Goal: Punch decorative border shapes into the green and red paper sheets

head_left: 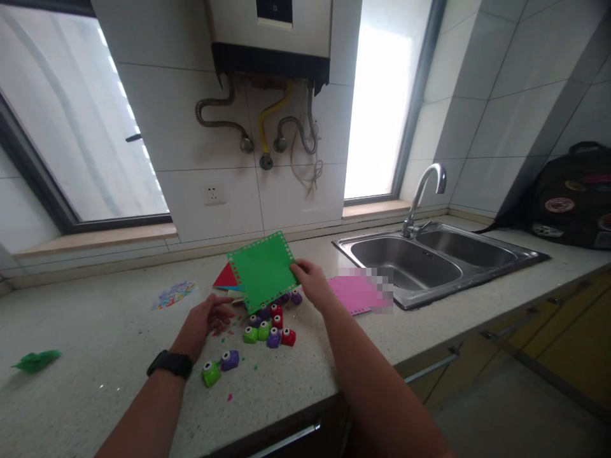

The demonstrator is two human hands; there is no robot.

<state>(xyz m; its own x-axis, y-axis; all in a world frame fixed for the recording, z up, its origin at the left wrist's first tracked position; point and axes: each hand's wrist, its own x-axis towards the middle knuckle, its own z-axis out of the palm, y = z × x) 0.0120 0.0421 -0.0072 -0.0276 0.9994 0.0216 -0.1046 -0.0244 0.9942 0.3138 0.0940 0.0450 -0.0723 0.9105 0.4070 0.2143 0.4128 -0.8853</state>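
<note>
Green paper point(262, 270) slants in the right hand point(309, 278).

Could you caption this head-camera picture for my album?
The right hand holds a green sheet with punched edges near mini craft punches on a speckled countertop.

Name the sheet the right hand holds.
The green sheet, pinched at its right edge; the red one shows partly behind it, and the pink one lies on the counter.

No readable lettering, patches point(559, 205) on the backpack point(581, 202) at far right blurred, mark point(274, 8) on the heater panel point(263, 10) too small.
</note>
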